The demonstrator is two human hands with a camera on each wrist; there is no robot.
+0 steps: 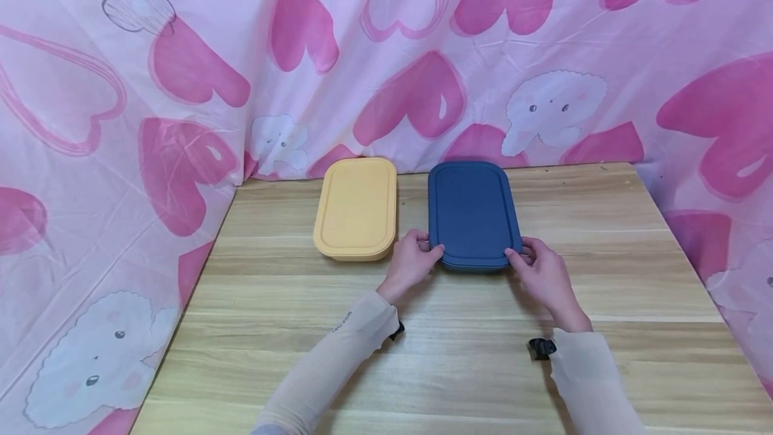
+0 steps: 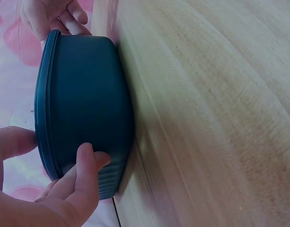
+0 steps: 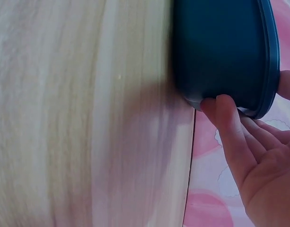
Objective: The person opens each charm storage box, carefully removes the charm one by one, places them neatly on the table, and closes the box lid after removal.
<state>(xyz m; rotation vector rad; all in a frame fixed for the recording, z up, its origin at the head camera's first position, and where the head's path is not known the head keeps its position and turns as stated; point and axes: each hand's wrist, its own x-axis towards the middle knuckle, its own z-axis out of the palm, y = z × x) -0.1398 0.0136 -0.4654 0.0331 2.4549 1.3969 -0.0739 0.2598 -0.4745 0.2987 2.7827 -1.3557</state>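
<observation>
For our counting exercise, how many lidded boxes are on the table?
2: the yellow box, left of centre in the head view, and the blue box to its right.

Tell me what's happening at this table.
A person is holding a blue box at its near end, the left hand on one side and the right hand on the other. Both thumbs are at the edge of its lid, which is on. A yellow box stands untouched to the left, towards the back of the table.
</observation>
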